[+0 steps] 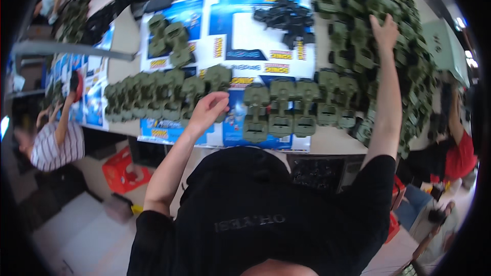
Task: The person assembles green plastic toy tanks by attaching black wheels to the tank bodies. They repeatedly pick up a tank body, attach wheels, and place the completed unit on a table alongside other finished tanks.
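In the head view, the left hand [209, 110] has thumb and fingertips drawn close together over the near-end green part [218, 76] of a long row of green parts [148, 89], though whether it grips that part I cannot tell; the right hand [386, 33] has its fingers spread wide over a big green pile [409, 82]. Right of the left hand stands a shorter row [281, 125] on a blue-and-white printed sheet [220, 7]. Farther out lie a small green cluster [176, 41] and a black heap [284, 18].
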{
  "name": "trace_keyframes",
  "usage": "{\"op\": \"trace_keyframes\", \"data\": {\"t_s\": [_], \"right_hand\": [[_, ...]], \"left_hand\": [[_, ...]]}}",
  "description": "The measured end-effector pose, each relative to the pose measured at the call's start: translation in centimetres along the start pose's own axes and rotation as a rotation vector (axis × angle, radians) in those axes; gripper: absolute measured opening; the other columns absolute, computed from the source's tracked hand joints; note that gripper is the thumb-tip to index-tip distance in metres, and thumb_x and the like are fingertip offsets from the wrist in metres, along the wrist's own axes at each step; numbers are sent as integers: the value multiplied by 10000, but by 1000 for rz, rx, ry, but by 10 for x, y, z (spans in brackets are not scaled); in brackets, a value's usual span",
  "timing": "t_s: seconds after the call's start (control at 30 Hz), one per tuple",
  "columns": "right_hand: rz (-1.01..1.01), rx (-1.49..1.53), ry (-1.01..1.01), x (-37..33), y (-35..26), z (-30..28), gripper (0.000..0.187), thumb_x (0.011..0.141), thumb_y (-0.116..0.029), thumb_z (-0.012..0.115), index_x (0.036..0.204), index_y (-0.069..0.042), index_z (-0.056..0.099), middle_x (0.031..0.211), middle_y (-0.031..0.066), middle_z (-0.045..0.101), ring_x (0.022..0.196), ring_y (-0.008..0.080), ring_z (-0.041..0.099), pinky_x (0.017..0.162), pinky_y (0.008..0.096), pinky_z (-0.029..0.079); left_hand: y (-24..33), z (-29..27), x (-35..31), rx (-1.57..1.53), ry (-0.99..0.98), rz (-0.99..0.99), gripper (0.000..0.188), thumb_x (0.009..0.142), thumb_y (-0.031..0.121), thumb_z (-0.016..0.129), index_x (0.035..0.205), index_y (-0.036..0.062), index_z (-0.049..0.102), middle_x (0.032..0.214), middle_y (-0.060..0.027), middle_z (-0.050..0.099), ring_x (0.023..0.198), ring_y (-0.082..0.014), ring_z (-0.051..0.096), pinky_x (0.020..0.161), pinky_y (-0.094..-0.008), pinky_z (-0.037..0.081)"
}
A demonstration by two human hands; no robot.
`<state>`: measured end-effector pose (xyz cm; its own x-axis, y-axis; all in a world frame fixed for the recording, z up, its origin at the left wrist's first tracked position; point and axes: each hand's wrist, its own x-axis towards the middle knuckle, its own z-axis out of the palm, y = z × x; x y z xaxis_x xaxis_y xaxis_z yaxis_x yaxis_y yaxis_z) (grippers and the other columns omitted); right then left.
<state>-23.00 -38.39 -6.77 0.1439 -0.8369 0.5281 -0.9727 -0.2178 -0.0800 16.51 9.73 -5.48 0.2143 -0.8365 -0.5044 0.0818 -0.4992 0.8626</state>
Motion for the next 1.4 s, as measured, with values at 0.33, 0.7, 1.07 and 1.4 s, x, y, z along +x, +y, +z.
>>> {"op": "trace_keyframes", "data": {"t_s": [0.33, 0.7, 1.07, 1.4], "right_hand": [[-90, 57, -26, -57, -92, -52, 601, 837, -514, 588, 1300, -143, 488, 1372, 220, 386, 1265, 404, 346, 978, 579, 304], [14, 814, -528, -233, -250, -128, 376, 801, -208, 691, 1141, -68, 612, 1316, 205, 464, 1197, 334, 454, 930, 389, 426], [-39, 1491, -685, -269, -335, -210, 952, 623, -276, 861, 1364, -22, 319, 1283, 157, 464, 1182, 254, 471, 978, 348, 396], [622, 1905, -1322, -271, -280, -218, 635, 872, -364, 620, 1340, -12, 374, 1254, 131, 508, 1148, 205, 504, 953, 351, 437]], "left_hand": [[17, -140, 136, 895, 881, -8, 634, 752, 481, 691, 1063, -45, 523, 1036, -193, 630, 971, -330, 616, 799, -450, 489], [15, -143, 165, 272, 611, -9, 748, 747, 370, 733, 1248, -50, 369, 1129, -160, 595, 1033, -279, 600, 860, -406, 494], [66, 3, -17, -671, 129, 89, 675, 912, 331, 599, 1412, 45, 247, 1275, -100, 466, 1159, -176, 481, 921, -339, 428], [92, -3, -74, 1196, 130, 854, 1015, 522, 350, 830, 1369, 25, 373, 1229, -170, 474, 1236, -381, 398, 1022, -482, 294]]}}
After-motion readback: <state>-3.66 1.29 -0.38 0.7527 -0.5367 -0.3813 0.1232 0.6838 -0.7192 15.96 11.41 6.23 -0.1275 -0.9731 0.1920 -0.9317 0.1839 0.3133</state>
